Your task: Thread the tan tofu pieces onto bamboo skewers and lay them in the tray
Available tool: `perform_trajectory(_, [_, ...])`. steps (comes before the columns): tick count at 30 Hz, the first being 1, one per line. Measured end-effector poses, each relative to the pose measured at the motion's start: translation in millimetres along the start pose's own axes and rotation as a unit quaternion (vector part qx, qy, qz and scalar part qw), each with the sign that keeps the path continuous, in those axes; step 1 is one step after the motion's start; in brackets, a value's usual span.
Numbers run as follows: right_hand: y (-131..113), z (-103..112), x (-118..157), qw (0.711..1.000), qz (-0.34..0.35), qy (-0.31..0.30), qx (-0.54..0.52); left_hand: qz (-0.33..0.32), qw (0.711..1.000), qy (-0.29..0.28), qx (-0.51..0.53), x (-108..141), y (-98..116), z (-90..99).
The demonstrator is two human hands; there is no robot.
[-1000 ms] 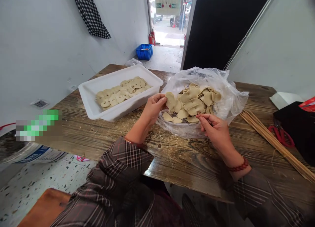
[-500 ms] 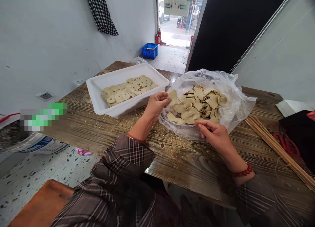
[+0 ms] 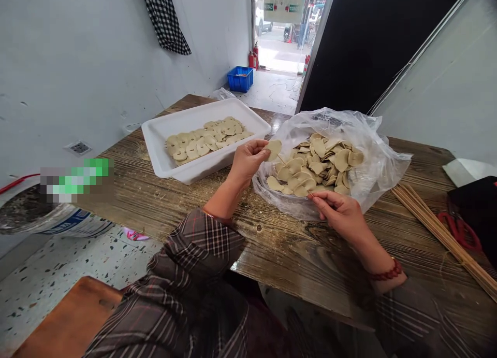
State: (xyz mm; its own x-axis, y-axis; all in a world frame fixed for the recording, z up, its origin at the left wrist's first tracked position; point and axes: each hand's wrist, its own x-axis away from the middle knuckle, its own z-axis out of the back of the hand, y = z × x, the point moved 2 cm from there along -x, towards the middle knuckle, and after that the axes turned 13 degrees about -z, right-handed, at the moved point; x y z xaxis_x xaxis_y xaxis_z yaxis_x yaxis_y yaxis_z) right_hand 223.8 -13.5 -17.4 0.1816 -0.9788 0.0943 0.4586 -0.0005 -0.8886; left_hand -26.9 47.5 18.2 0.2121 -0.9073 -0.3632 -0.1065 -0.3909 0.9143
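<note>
My left hand (image 3: 250,161) pinches a thin, round beige slice (image 3: 274,149) by its edge. My right hand (image 3: 339,213) is closed on the near end of a thin bamboo skewer (image 3: 310,194). Slices (image 3: 297,181) are threaded along that skewer, and its far tip points toward the slice at my left fingers. Below and behind the skewer, a heap of loose slices (image 3: 332,161) lies in a clear plastic bag (image 3: 367,130). To the left, a white tray (image 3: 165,170) holds rows of overlapping slices (image 3: 205,143).
Loose bamboo skewers (image 3: 438,233) lie at the right of the wooden table (image 3: 256,254), beside red-handled scissors (image 3: 460,231) and a black container (image 3: 476,208). A bucket (image 3: 58,218) stands at the left. An orange-brown stool (image 3: 70,316) is at lower left.
The slice in my left hand has turned and sits slightly apart from the skewer tip. The whole view has shifted a little; my right hand keeps its grip.
</note>
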Motion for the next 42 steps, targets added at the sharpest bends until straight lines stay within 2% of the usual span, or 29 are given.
perform_trajectory(6, [0.1, 0.7, 0.1, 1.0, -0.007, -0.001, 0.008, -0.018, 0.999, -0.008, -0.032, 0.8, 3.8, -1.4])
perform_trajectory(11, [3.8, 0.0, -1.0, 1.0, -0.002, 0.002, 0.025, -0.06, 0.994, -0.024, -0.083, -0.8, 0.8, -0.4])
perform_trajectory(19, [9.0, -2.4, -2.4, 0.999, 0.004, 0.009, 0.032, -0.145, 0.96, -0.05, -0.235, 0.3, 4.0, -1.2])
perform_trajectory(23, [9.5, -3.0, -2.1, 0.999, 0.011, 0.01, 0.048, -0.164, 0.954, -0.061, -0.244, 2.9, 7.8, -4.8])
perform_trajectory(28, [7.0, -2.7, -1.2, 0.998, 0.016, 0.012, 0.055, -0.104, 0.977, -0.066, -0.174, 3.2, 3.1, -6.2])
perform_trajectory(33, [3.1, -2.1, 0.5, 0.999, 0.017, 0.013, 0.039, -0.048, 0.996, -0.031, -0.066, 1.1, 1.0, -1.7])
perform_trajectory(42, [0.1, 1.1, 1.7, 0.999, 0.026, 0.026, 0.011, 0.07, 0.993, -0.007, 0.098, 2.8, 0.5, -0.4])
